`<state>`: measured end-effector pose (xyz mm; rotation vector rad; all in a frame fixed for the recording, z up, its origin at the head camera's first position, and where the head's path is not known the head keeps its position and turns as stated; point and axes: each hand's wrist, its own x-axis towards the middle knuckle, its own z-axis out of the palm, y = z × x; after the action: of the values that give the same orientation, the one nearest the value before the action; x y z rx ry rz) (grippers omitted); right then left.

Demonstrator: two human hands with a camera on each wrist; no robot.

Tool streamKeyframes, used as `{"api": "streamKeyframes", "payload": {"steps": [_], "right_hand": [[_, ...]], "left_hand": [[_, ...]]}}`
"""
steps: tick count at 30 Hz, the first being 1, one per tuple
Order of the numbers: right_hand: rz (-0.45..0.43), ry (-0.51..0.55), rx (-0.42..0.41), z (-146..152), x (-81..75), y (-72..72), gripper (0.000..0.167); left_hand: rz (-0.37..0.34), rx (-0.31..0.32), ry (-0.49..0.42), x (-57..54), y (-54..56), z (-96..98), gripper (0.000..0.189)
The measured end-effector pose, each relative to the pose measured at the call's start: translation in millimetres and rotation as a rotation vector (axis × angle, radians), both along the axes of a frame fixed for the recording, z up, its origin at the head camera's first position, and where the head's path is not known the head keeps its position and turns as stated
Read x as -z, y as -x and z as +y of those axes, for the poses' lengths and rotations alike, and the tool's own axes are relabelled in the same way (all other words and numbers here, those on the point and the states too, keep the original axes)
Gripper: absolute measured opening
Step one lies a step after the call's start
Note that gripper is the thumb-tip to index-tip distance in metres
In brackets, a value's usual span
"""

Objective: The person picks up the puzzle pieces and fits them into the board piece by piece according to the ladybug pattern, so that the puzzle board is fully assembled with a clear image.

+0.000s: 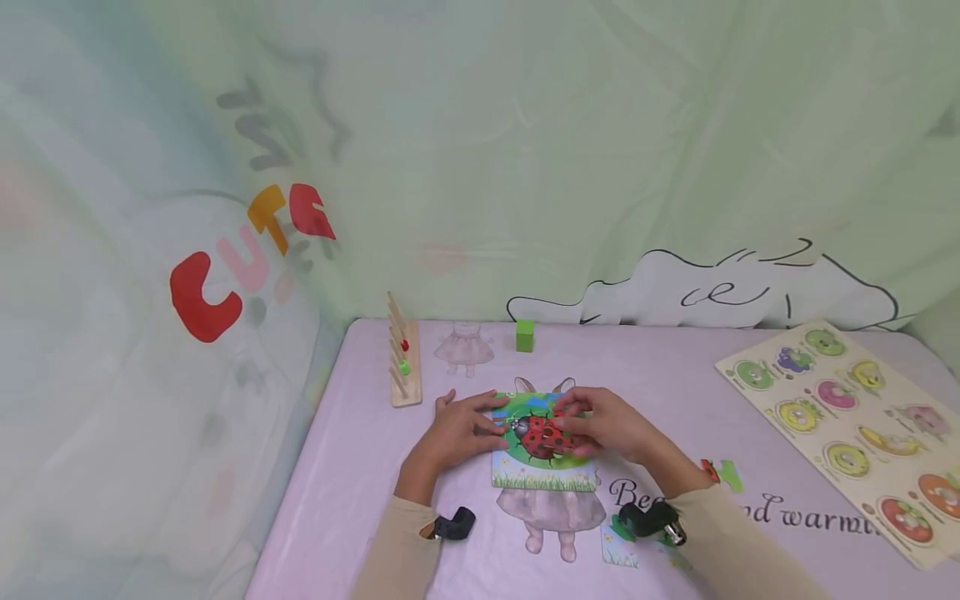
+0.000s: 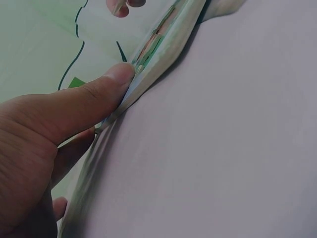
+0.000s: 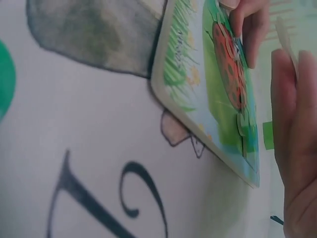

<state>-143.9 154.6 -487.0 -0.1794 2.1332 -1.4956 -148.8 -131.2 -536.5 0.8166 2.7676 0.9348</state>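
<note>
A square ladybug jigsaw board [image 1: 543, 481] lies flat on the table in the head view, its red spotted ladybug [image 1: 536, 435] on a green ground. My left hand [image 1: 459, 427] rests at the board's left side, fingers fairly straight. In the left wrist view its thumb [image 2: 116, 77] touches the board's edge. Over the board's right part is my right hand [image 1: 611, 423]. Between its fingertips it pinches a thin puzzle piece [image 3: 284, 33], seen edge-on in the right wrist view, so its picture is hidden.
Loose puzzle pieces [image 1: 731, 475] lie right of the board, and another piece [image 1: 618, 550] is partly under the right wrist camera. A wooden peg stand [image 1: 407, 392] stands back left, a green cube [image 1: 525, 337] at the back. A large fruit puzzle board [image 1: 825, 433] covers the right side.
</note>
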Motion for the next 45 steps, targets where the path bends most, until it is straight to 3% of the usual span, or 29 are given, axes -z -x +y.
{"api": "streamKeyframes", "payload": {"steps": [6,13,20,23,36,45], "right_hand": [[0.048,-0.041,0.041,-5.5,4.7,0.5,0.027],[0.173,-0.182,0.034,-11.7,7.1,0.7,0.025],[0.027,-0.108,0.146,-21.3,10.2,-2.2,0.017],[0.021,-0.115,0.165,-24.1,11.8,-3.0,0.014],[0.085,-0.220,0.190,-33.6,13.2,-4.8,0.012],[0.187,-0.424,0.184,-40.0,3.8,-2.2,0.017]], "left_hand": [[0.005,0.009,-0.006,0.7,0.6,0.0,0.024],[0.004,0.006,-0.010,2.5,0.7,-2.3,0.024],[-0.012,0.004,-0.015,1.3,-0.5,-2.5,0.023],[-0.015,0.003,-0.007,0.8,-1.1,-2.2,0.024],[-0.006,0.010,-0.007,-1.0,-1.1,-0.4,0.024],[-0.014,0.011,-0.024,-3.3,-1.4,0.6,0.024]]}}
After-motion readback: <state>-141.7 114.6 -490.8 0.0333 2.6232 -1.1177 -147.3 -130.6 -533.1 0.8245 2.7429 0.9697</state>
